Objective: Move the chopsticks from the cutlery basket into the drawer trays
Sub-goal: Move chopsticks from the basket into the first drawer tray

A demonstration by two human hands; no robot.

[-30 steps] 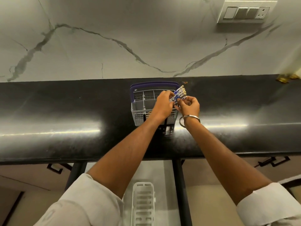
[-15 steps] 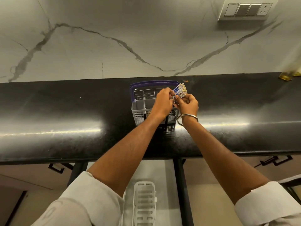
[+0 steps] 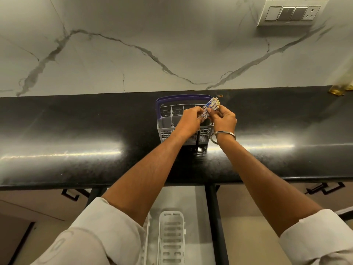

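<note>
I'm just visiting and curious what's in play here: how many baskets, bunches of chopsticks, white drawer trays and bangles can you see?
Cutlery basket: 1
Bunch of chopsticks: 1, gripped by the left hand and right hand; single sticks too blurred to count
White drawer tray: 1
Bangle: 1
Total: 4

Bundle of blue-and-white patterned chopsticks with pale yellowish ends [image 3: 209, 107]: held together, tilted, ends pointing up and right, above right rear of basket. Grey plastic slotted cutlery basket with purple handle [image 3: 168, 129]: upright on black counter, compartments open at top. White slotted plastic drawer tray [image 3: 172, 238]: lies lengthwise in open drawer below counter edge.
</note>
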